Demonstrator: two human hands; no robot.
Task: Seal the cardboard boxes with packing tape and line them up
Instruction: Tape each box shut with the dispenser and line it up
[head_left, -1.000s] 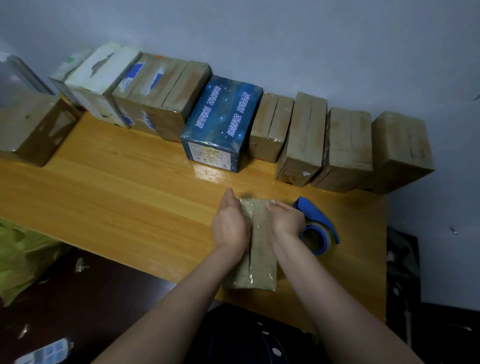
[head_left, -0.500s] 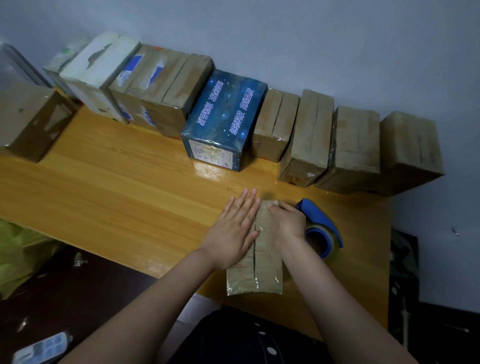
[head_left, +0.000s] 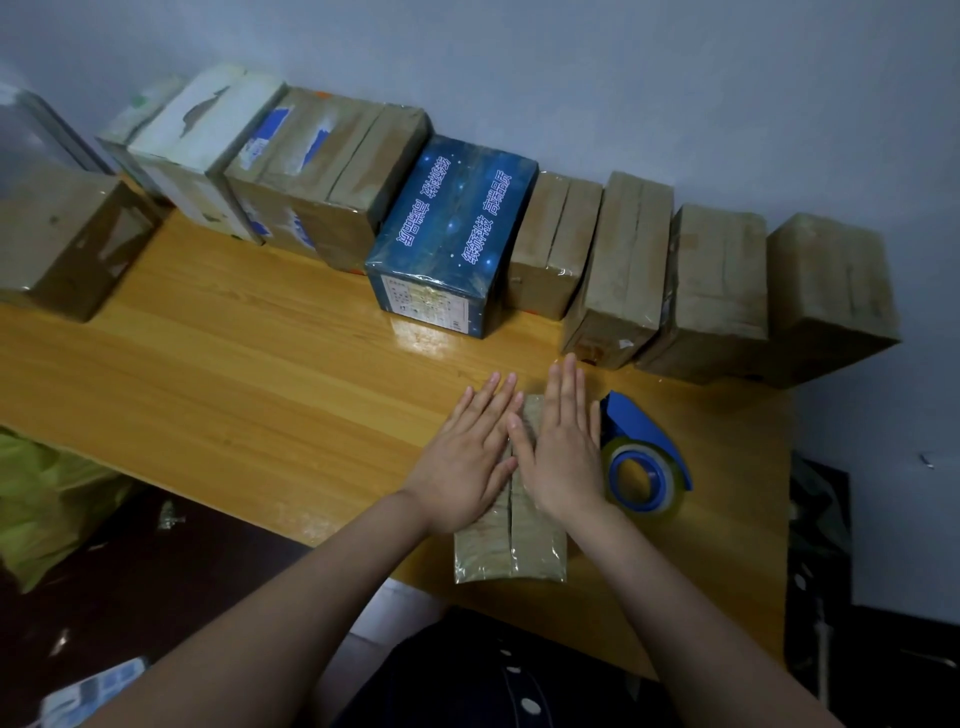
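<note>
From the head view, a small cardboard box (head_left: 511, 540) lay flat on the wooden desk (head_left: 249, 395), near its front edge and well in front of the blue starry box (head_left: 452, 234). Both hands were spread flat on top of it. The left hand (head_left: 467, 467) pressed the left flap and the right hand (head_left: 561, 457) the right one, fingers straight and pointing toward the blue starry box. Neither grip was closed on anything; the open palms only bore down. That posture probably served to smooth clear tape over the centre seam, which showed glossy between the two hands.

The blue tape dispenser (head_left: 641, 462) rested on the desk just to the right of the small box, close beside the right hand, likely parked there for quick reach.

Behind, against the wall, a row of taped boxes (head_left: 670, 280) ran to either side of the blue starry box, side against side. One larger brown box (head_left: 67, 244) sat far to its left, apart from the row. The small box looked sealed on top and had yet to join the row.
</note>
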